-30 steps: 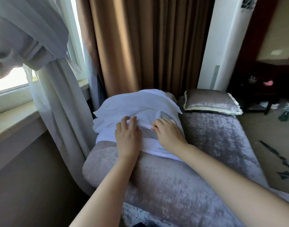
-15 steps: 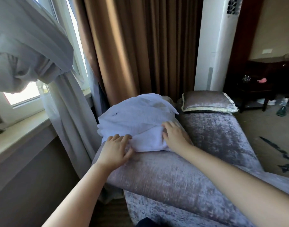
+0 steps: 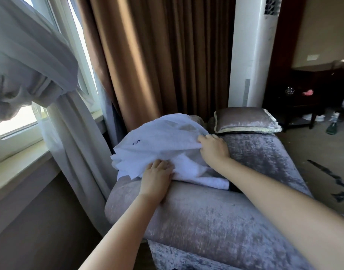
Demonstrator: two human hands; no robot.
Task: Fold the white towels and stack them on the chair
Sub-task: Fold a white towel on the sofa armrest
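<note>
A pile of white towels (image 3: 159,145) lies on the seat of a grey velvet chair (image 3: 216,215), against its left side. The top towel carries a small dark mark and is lifted a little at its right edge. My left hand (image 3: 156,176) lies at the pile's near edge, fingers tucked under the upper layers. My right hand (image 3: 213,148) grips the top towel's right edge, fingers curled over the fabric. A thicker folded white towel (image 3: 202,175) shows underneath, between my two hands.
A grey velvet cushion (image 3: 245,120) lies at the chair's far end. Brown curtains (image 3: 157,55) and a white column unit (image 3: 251,51) stand behind. Sheer curtain (image 3: 56,106) and a window sill (image 3: 15,168) are on the left. Dark furniture and floor clutter sit at the right.
My left hand slid from the top of the pile to its near edge. My right hand moved to the right edge and lifted the top towel, which uncovered the folded towel beneath.
</note>
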